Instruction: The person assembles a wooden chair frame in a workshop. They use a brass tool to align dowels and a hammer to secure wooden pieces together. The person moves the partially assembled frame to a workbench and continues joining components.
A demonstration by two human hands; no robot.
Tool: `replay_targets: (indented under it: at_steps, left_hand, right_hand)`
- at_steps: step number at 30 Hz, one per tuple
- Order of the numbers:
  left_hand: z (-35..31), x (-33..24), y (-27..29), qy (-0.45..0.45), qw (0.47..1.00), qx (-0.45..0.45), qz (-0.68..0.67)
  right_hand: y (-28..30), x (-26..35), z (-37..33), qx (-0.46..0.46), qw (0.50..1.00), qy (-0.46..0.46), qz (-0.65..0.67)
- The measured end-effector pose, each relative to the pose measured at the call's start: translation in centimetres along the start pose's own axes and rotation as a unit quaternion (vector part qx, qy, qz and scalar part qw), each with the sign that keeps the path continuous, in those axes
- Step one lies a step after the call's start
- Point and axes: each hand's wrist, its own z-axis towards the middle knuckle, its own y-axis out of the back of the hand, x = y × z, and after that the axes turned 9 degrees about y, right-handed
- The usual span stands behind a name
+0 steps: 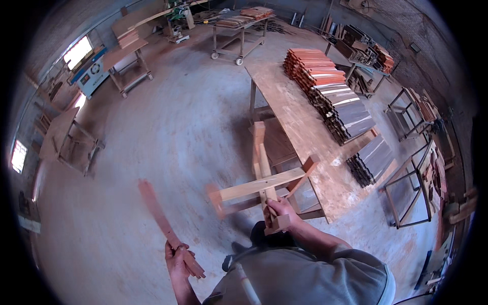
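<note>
Near the lower left, my left hand is closed around reddish wooden slats, which slope up and away over the floor. Their far end is blurred, and how many there are I cannot tell. In front of my body, my right hand grips a pale wooden frame made of crossing beams with short end blocks. One beam of it points away from me, and another runs across from left to right. The frame overlaps the near end of a long worktable in this view.
On the worktable lie a long row of stacked reddish and grey-brown boards and a smaller stack. A wheeled cart with boards stands at the back. A bench and a blue-white machine are far left. Metal frame stands line the right.
</note>
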Motion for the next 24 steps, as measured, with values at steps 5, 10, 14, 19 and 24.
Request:
replay_targets:
  at_steps: [5,10,14,19,24]
  left_hand:
    - [11.1,-4.4,-1.3,0.063,0.998,-0.004,0.022]
    - [21.4,-10.3,-4.1,0.077,0.997,0.012,0.012]
    - [29.0,-15.9,-4.7,0.048,0.999,0.02,-0.006]
    - [38.5,-20.6,-5.9,0.029,0.998,0.044,0.02]
    - [49.4,-23.9,-9.0,0.025,0.998,0.023,0.058]
  right_hand:
    - [-2.6,0.6,6.9,-0.064,0.998,0.022,-0.003]
    - [-3.9,2.0,17.1,-0.092,0.995,0.027,0.037]
    - [-6.3,4.6,26.5,-0.087,0.992,0.032,0.086]
    - [-9.3,8.7,36.7,-0.081,0.993,0.042,0.079]
    - [-12.0,12.3,46.5,-0.088,0.992,0.059,0.061]
